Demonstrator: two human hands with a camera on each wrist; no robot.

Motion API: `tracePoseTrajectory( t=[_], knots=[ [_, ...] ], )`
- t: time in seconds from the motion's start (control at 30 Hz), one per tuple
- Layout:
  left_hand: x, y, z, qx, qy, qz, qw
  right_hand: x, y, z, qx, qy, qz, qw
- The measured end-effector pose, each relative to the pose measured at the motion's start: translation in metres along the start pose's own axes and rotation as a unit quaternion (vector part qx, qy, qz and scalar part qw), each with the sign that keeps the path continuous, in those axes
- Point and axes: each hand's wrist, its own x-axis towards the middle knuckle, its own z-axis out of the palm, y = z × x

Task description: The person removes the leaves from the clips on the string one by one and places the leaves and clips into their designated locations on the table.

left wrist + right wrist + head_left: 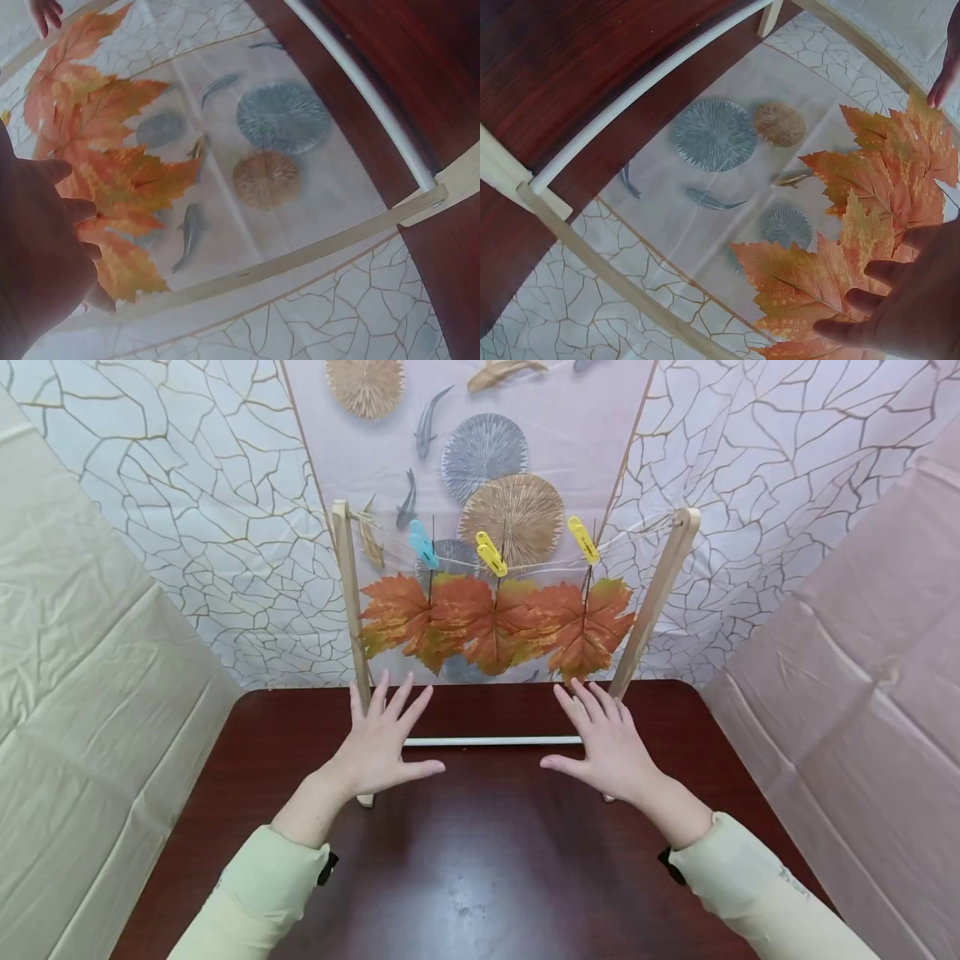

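Three orange maple leaves, among them the left leaf (401,614), the middle leaf (491,631) and the right leaf (585,631), hang in a row from a string. A blue clothespin (423,545) pinches the left stem; a yellow clothespin (492,554) and another yellow clothespin (583,540) hold the other two. My left hand (378,747) is spread in front of the wooden frame's left post (351,585), holding nothing. With fingers spread and thumb pointing inward, my right hand (607,743) is before the right post (656,597), likewise holding nothing. In the right wrist view, its fingers overlap the leaves.
A white rod (492,741) joins the two posts low down, above the dark red table (465,852). Behind the frame hangs a patterned cloth (360,460) with fish and round motifs. Pale fabric walls (97,710) flank the table on both sides.
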Motion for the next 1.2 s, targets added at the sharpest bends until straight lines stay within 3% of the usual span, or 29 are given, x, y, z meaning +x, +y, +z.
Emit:
tracePoseTrajectory(
  t=[0.23, 0.43, 0.53, 0.77, 1.2],
  knots=[
    [0.009, -0.005, -0.018, -0.034, 0.016, -0.031, 0.9988, 0.018, -0.008, -0.008, 0.12, 0.011, 0.026, 0.9924],
    [0.018, -0.01, -0.039, -0.084, 0.051, -0.041, 0.9943, 0.041, -0.019, -0.017, 0.266, 0.005, 0.053, 0.9625],
    [0.024, -0.013, -0.052, -0.112, 0.066, -0.045, 0.9905, 0.053, -0.026, -0.021, 0.314, 0.002, 0.059, 0.9477],
    [0.036, -0.017, -0.079, -0.206, 0.111, -0.047, 0.9711, 0.081, -0.048, -0.031, 0.402, -0.005, 0.078, 0.9125],
    [0.07, -0.011, -0.115, -0.313, 0.151, -0.043, 0.9368, 0.13, -0.089, -0.038, 0.476, -0.003, 0.074, 0.8765]
  ],
)
